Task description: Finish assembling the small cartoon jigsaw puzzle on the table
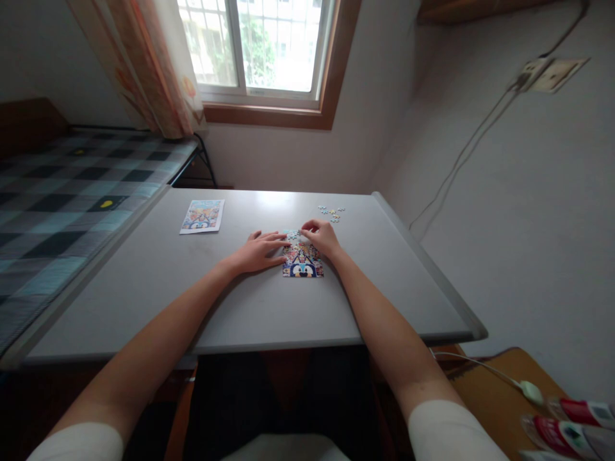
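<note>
In the head view, we look down on a grey table (144, 294) with a puzzle (303, 266) lying flat near its middle, between our two hands. Its near part shows a blue dog face; its far part is pale, with an uneven edge at the far right.

Our left hand (262, 251) lies on the left, palm down with fingers spread, the fingertips on the puzzle's left edge. Our right hand (323, 238) is at the far right corner, its fingers curled and thumb and forefinger brought close together; we cannot tell whether they pinch a piece.

Just beyond the right hand, a few loose pieces (332, 212) lie scattered on the table. Well apart, at the far left, lies a card (202, 216) with a similar dog face.

Left of the table we see a bed (91, 176) with a checked cover, and a curtain (148, 70) hanging beside the window (276, 48) at the far side. On the right wall is a socket (533, 73) with cords, and at the near right lie bottles (552, 432) with red labels.
</note>
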A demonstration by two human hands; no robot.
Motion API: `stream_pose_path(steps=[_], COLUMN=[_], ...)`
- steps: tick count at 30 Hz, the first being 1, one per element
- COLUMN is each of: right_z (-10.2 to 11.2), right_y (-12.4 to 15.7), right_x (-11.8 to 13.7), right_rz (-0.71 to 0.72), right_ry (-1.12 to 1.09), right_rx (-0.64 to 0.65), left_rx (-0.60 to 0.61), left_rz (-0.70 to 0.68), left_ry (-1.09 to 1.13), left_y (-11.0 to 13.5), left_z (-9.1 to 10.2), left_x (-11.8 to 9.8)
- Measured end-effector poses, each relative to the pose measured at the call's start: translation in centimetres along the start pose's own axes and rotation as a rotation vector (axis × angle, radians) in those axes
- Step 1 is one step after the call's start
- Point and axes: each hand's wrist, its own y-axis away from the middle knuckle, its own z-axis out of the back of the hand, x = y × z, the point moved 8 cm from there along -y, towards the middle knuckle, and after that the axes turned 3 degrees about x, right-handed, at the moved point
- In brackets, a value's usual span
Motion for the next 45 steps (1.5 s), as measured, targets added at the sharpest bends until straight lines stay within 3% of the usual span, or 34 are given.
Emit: stream_pose_path(steps=[18,45], right_z=[-0.9,-0.89], right_y=[0.47,0.23], right_x=[-0.02,-0.04], right_rz=[-0.079,-0.016], right_ry=[0.258,0.217], right_rx=[0.03,0.117], left_rx=[-0.009,-0.015], left_rz=[-0.001,-0.007], left_ry=[-0.007,-0.008], left_y=[-0.11,-0.07], left_z=[-0.09,-0.04], left_x=[0.19,0.12])
